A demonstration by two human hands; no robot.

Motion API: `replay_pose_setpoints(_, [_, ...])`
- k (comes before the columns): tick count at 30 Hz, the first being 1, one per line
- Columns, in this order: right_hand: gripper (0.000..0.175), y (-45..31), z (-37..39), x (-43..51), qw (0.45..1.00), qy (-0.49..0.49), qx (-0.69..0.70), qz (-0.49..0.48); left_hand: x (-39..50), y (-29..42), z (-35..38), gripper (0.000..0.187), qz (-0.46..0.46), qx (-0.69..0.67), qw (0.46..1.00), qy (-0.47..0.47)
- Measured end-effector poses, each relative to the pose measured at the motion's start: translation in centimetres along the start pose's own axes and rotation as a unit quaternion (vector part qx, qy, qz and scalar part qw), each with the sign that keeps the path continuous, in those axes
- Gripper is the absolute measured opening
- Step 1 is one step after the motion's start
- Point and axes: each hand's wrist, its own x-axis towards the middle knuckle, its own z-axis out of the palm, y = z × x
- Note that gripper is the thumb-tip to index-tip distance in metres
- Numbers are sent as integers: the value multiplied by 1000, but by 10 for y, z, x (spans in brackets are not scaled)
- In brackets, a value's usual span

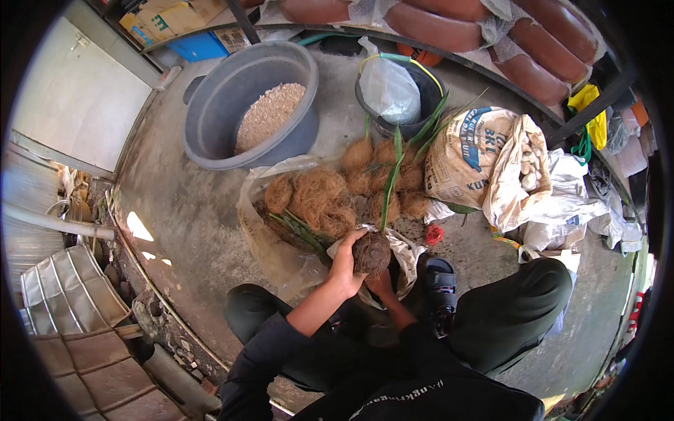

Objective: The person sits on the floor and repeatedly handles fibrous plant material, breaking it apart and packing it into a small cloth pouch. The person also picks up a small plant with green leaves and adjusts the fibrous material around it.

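A dark brown, fibrous round root ball (372,253) with a long green leaf shoot (390,197) rising from its top is between my hands. My left hand (346,266) grips its left side, fingers curled over the upper edge. From below and behind, my right hand (381,284) supports it; most of its fingers are hidden. A white plastic sack (408,255) lies open just under the ball. Beyond it sit loose tan coconut fibre (321,194) on a clear plastic bag (258,231) and several fibre-wrapped balls (358,156), some near green leaves.
A large grey tub (210,131) holds pale shavings (274,113). Behind stand a black bucket (379,123) with a plastic bag inside and a printed woven sack (458,163). Red twine (434,234) lies near my sandal (441,284). A low shelf (363,30) runs along the back.
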Motion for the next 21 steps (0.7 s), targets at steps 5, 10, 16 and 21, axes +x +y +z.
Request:
replay_pose_setpoints(5, [33,-21,46,-21,999,31,2,10,6,4,10,33,-21,28,999,-10])
replay_pose_setpoints(10, [38,-35,22,-13,969,-4,141,201,0,23,14,34,17,-8,1000,0])
replay_pose_setpoints(16, [49,-39,-6,-8,994,42,-33,90,-2,35,8,44,47,-20,999,11])
replay_pose_setpoints(21, [66,-31,3,-23,992,39,-122,-12,-6,33,5,45,47,-42,998,10])
